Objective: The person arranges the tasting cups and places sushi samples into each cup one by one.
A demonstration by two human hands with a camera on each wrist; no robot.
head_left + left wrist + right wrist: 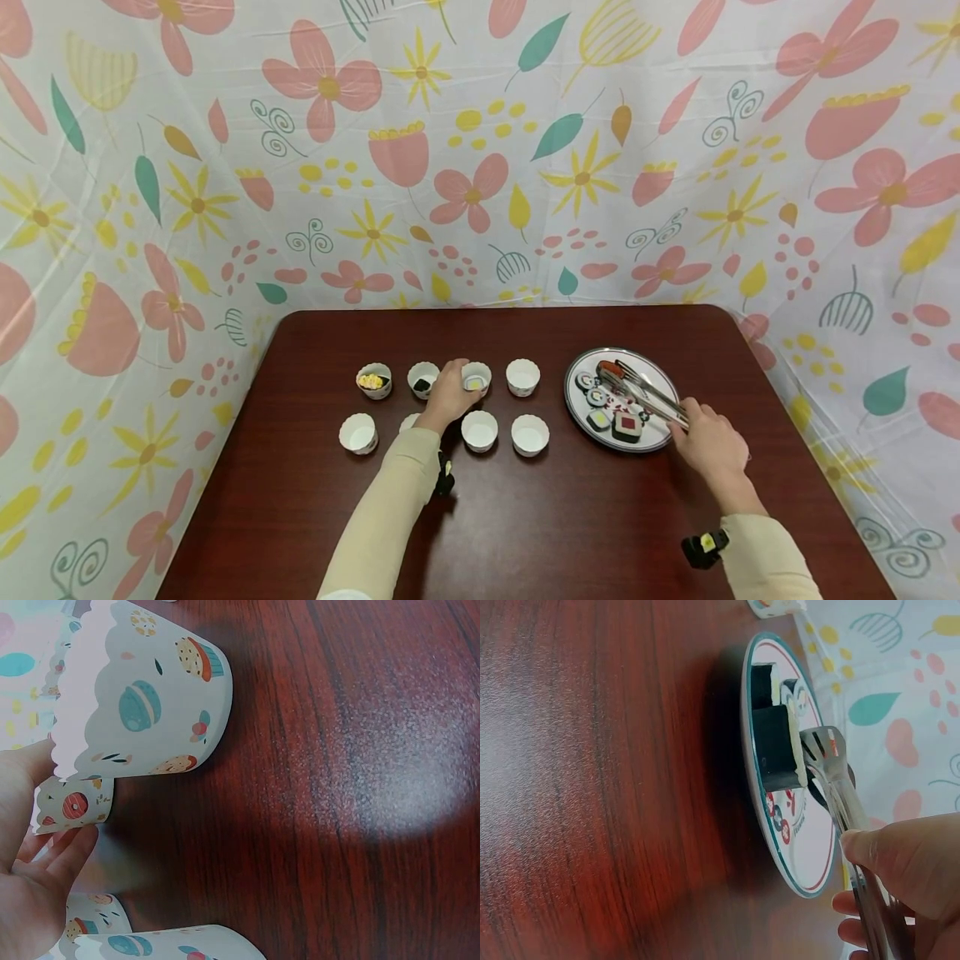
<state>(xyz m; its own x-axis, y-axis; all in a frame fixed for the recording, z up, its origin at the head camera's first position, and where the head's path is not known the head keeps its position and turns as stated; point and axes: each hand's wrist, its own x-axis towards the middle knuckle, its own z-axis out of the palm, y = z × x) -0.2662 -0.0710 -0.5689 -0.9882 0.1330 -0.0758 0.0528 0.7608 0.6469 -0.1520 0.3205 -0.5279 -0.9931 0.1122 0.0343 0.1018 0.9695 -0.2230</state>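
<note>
My left hand (450, 396) holds a white scalloped paper cup (483, 372) in the back row, thumb on one side and fingers on the other in the left wrist view. A pale sushi piece with a yellow middle (474, 383) lies inside that cup. My right hand (708, 442) grips metal tongs (847, 806), their ends over a round plate (581, 427) on the right. Several sushi pieces sit on the plate, among them a large square roll with a red centre (627, 427), small round rolls (585, 382) and an orange-red piece (609, 367).
Other paper cups stand in two rows: one holds yellow pieces (373, 381), and a neighbouring cup (422, 371) has a dark piece inside. A front-row cup (408, 422) is partly behind my left arm. The brown table (570, 533) meets a flowered cloth (480, 275) at the back.
</note>
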